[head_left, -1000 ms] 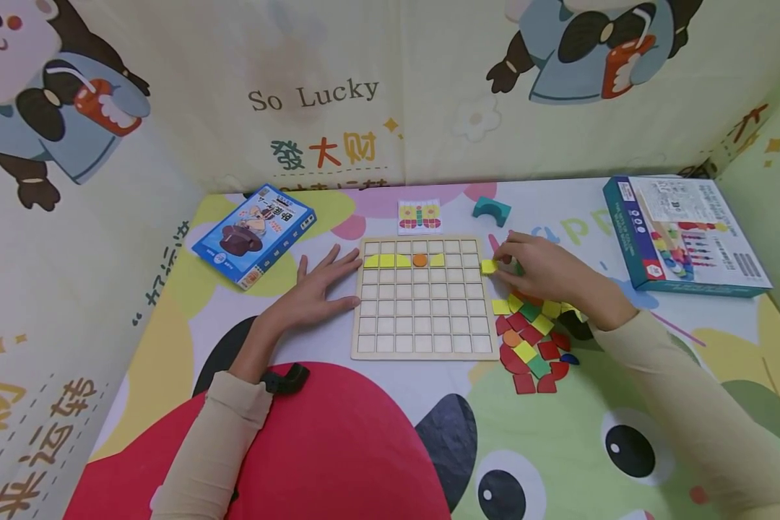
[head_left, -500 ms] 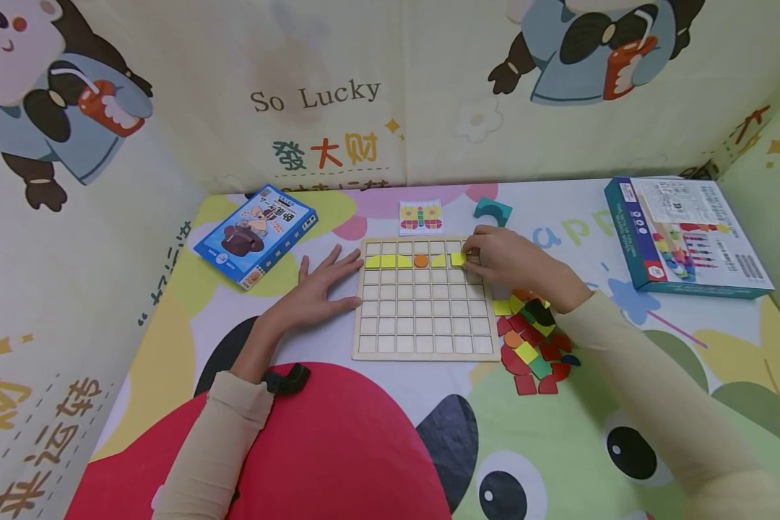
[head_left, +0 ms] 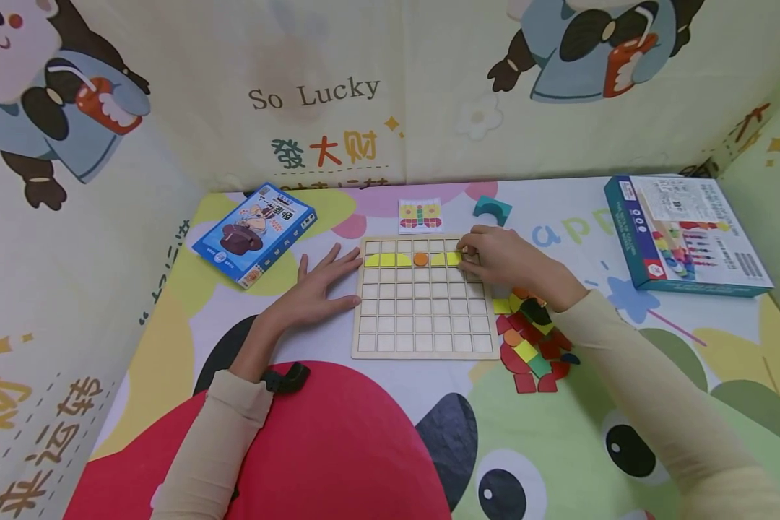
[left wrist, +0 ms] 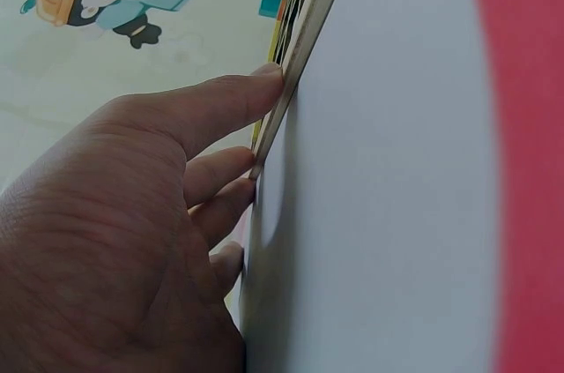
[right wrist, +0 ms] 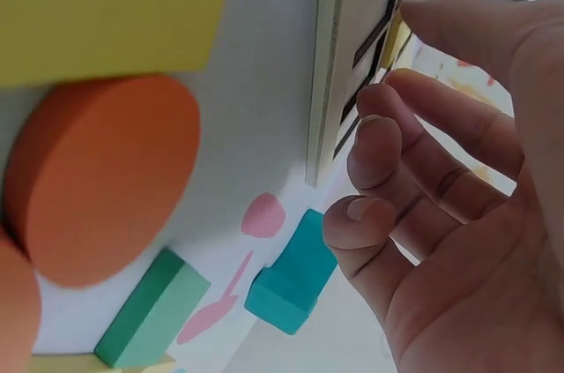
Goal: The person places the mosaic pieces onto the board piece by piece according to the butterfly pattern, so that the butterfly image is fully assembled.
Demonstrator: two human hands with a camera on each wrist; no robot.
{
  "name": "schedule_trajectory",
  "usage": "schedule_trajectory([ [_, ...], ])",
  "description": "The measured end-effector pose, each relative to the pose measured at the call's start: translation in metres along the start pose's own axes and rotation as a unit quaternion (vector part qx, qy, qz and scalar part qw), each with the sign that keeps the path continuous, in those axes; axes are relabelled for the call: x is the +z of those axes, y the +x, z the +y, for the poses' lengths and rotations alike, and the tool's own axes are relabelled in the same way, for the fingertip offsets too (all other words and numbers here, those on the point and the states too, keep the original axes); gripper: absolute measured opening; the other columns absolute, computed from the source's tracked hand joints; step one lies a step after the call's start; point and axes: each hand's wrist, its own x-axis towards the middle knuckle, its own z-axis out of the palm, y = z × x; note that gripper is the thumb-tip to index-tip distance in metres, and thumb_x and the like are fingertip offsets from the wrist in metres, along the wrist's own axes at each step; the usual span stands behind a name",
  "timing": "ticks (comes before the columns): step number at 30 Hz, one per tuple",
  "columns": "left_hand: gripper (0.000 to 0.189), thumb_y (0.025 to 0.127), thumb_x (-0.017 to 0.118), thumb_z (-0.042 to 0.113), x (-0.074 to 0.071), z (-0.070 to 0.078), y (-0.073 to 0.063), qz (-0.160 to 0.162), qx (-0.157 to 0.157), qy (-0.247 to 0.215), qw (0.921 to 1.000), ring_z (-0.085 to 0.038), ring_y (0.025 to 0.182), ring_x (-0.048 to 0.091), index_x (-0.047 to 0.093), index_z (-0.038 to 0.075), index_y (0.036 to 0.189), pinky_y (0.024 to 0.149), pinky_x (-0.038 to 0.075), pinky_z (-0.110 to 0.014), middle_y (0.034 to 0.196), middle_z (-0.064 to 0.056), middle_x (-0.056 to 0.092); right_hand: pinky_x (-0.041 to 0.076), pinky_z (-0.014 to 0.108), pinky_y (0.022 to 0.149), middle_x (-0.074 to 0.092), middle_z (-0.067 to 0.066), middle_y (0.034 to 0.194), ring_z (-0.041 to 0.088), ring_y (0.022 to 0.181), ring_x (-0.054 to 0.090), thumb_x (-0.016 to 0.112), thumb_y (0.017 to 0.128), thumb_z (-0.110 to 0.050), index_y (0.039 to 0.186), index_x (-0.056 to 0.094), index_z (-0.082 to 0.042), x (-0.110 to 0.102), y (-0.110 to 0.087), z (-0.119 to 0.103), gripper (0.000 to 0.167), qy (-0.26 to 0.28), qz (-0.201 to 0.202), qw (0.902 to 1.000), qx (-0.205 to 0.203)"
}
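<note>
A wooden grid board (head_left: 425, 356) lies on the table, its second row holding several yellow pieces and an orange disc (head_left: 419, 259). My right hand (head_left: 510, 258) is over the board's upper right. Its thumb and index finger pinch a yellow tile (head_left: 453, 258) sitting at a cell in that row; the right wrist view shows the yellow tile (right wrist: 396, 45) between these fingertips. My left hand (head_left: 316, 289), fingers spread, rests on the table with its fingertips touching the board's left edge. In the left wrist view, thumb and fingers of the left hand (left wrist: 150, 188) lie along that edge.
Loose coloured pieces (head_left: 526, 352) are heaped right of the board. Behind it lie a butterfly picture card (head_left: 419, 216) and a teal arch block (head_left: 492, 210). A blue box (head_left: 255, 235) stands at back left, a larger teal box (head_left: 687, 235) at back right.
My right hand has carried the yellow tile left from beside the board onto the second row, then shifted it slightly further left into a cell. The left hand has stayed put.
</note>
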Motion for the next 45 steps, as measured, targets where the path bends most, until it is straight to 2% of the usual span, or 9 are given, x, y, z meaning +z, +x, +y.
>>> schedule_trajectory([
  [5, 0.079, 0.098, 0.068, 0.049, 0.001, 0.0, 0.0, -0.001, -0.002, 0.0, 1.0, -0.025, 0.17, -0.002, 0.036, 0.027, 0.167, 0.126, -0.02, -0.071, 0.178, 0.009, 0.023, 0.061, 0.037, 0.082, 0.07, 0.012, 0.112, 0.024, 0.096, 0.063, 0.078, 0.098, -0.027, 0.127, 0.075, -0.005, -0.005, -0.007, 0.005, 0.037, 0.017, 0.008, 0.9998, -0.005],
  [11, 0.08, 0.097, 0.069, 0.05, 0.0, 0.002, 0.0, -0.002, -0.005, -0.001, 1.0, -0.026, 0.17, -0.002, 0.035, 0.028, 0.167, 0.127, -0.019, -0.072, 0.178, 0.008, 0.023, 0.055, 0.032, 0.074, 0.07, 0.011, 0.105, 0.022, 0.086, 0.059, 0.076, 0.098, -0.021, 0.127, 0.074, -0.003, -0.019, -0.027, 0.019, 0.033, 0.02, 0.031, 0.9993, -0.007],
  [16, 0.081, 0.097, 0.069, 0.051, -0.001, 0.001, 0.0, -0.002, -0.005, 0.001, 1.0, -0.027, 0.17, -0.001, 0.034, 0.03, 0.167, 0.127, -0.019, -0.071, 0.179, 0.008, 0.023, 0.056, 0.033, 0.075, 0.072, 0.013, 0.107, 0.022, 0.085, 0.06, 0.075, 0.099, -0.02, 0.128, 0.074, -0.003, -0.028, -0.044, 0.037, 0.033, 0.018, 0.038, 0.999, 0.014],
  [20, 0.081, 0.097, 0.069, 0.05, 0.0, 0.001, 0.0, -0.002, -0.005, 0.0, 1.0, -0.027, 0.17, -0.002, 0.034, 0.03, 0.167, 0.127, -0.019, -0.071, 0.179, 0.007, 0.023, 0.053, 0.03, 0.072, 0.073, 0.013, 0.106, 0.021, 0.085, 0.06, 0.075, 0.099, -0.022, 0.127, 0.073, -0.002, -0.033, -0.058, 0.058, 0.034, 0.022, 0.039, 0.9985, 0.032],
  [28, 0.081, 0.097, 0.07, 0.05, -0.002, 0.003, 0.0, -0.002, -0.005, 0.003, 1.0, -0.028, 0.17, -0.002, 0.034, 0.029, 0.167, 0.127, -0.019, -0.071, 0.179, 0.007, 0.023, 0.051, 0.026, 0.07, 0.071, 0.013, 0.107, 0.023, 0.089, 0.06, 0.072, 0.101, -0.021, 0.127, 0.073, -0.002, -0.035, -0.082, 0.089, 0.033, 0.023, 0.043, 0.9963, 0.071],
  [35, 0.081, 0.097, 0.07, 0.049, -0.002, 0.002, 0.0, 0.001, -0.005, 0.001, 1.0, -0.027, 0.17, -0.001, 0.035, 0.029, 0.167, 0.127, -0.019, -0.072, 0.179, 0.008, 0.023, 0.051, 0.027, 0.07, 0.072, 0.012, 0.107, 0.022, 0.088, 0.06, 0.072, 0.101, -0.022, 0.127, 0.073, -0.002, -0.031, -0.087, 0.098, 0.033, 0.022, 0.029, 0.997, 0.068],
  [45, 0.081, 0.098, 0.07, 0.049, -0.001, 0.002, 0.0, -0.005, -0.008, 0.003, 1.0, -0.027, 0.17, -0.002, 0.034, 0.029, 0.167, 0.126, -0.019, -0.072, 0.179, 0.008, 0.022, 0.05, 0.032, 0.069, 0.072, 0.017, 0.105, 0.026, 0.09, 0.06, 0.074, 0.1, -0.029, 0.122, 0.073, 0.002, -0.029, -0.094, 0.105, 0.038, 0.019, 0.011, 0.9942, 0.106],
])
